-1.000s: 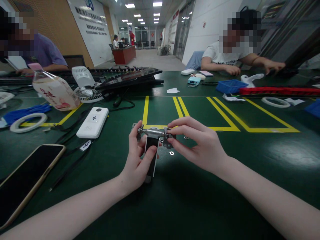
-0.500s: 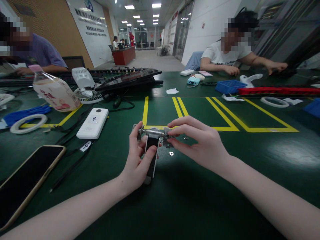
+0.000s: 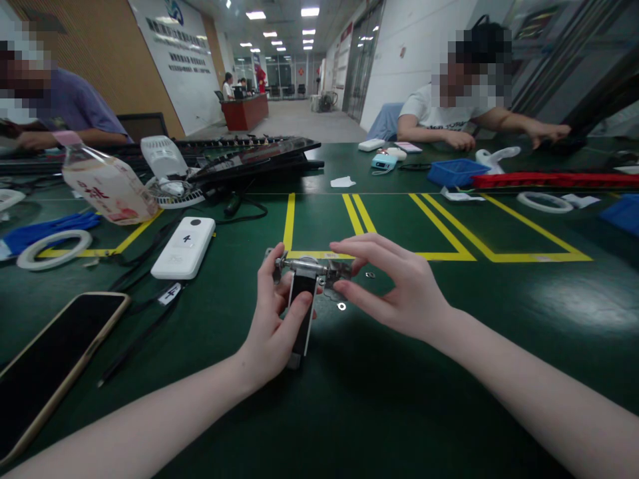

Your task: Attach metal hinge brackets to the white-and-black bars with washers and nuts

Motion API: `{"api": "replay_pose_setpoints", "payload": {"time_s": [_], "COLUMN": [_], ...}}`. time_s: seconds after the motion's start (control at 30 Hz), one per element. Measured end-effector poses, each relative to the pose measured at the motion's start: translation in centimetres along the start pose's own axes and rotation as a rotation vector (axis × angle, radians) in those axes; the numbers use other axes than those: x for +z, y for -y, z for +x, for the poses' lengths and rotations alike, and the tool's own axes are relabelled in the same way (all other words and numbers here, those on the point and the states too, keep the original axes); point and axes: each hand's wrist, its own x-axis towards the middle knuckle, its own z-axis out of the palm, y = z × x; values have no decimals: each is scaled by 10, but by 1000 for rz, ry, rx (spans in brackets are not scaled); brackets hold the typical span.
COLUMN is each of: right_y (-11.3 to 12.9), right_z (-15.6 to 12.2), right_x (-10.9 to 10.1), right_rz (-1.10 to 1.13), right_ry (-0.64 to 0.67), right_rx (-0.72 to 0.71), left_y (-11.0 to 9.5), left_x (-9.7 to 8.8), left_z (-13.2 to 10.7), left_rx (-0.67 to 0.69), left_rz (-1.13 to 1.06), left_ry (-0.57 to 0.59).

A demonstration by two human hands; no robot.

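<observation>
My left hand (image 3: 272,322) is closed around a black bar with pale metal edges (image 3: 303,322), its thumb lying on the bar's face. Across the top of the bar runs a silver metal rod (image 3: 304,265). A small metal bracket (image 3: 338,271) sits at the rod's right end. My right hand (image 3: 399,283) has its thumb and fingers at this bracket, pinching it; the fingertips behind are partly hidden. On the table just below lies a small ring-shaped washer (image 3: 341,307), and another small metal piece (image 3: 370,275) rests under the right fingers.
A phone (image 3: 54,372), a white power bank (image 3: 184,248) and a tape roll (image 3: 54,249) lie at the left. Behind them stand a drink bottle (image 3: 107,183) and a small white fan (image 3: 167,166). Yellow tape lines mark the green table. Two people sit across, near a blue basket (image 3: 456,173).
My right fingers have shifted slightly on the bracket, and the bracket appears turned about the rod. My left hand keeps its hold. The view has moved a little.
</observation>
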Motion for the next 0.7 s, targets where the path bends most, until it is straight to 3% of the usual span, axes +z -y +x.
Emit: {"api": "replay_pose_setpoints", "payload": {"time_s": [0.1,0.27,0.53,0.7], "right_y": [-6,-19,-18,-18], "right_z": [0,2,6,2], "right_x": [-3,-13,-29,-25], "right_rz": [133,295,279,293], "right_ry": [-2,231,456,502], "right_rx": [45,165,234,302], "left_y": [-2,1,0,1], "left_x": [0,-3,1,1], "left_z": [-1,3,7,5], "left_rx": [-39,-147,-323,-361], "left_rz": [-34,-157,-375,-432], "left_ry": [21,121,310,336]}}
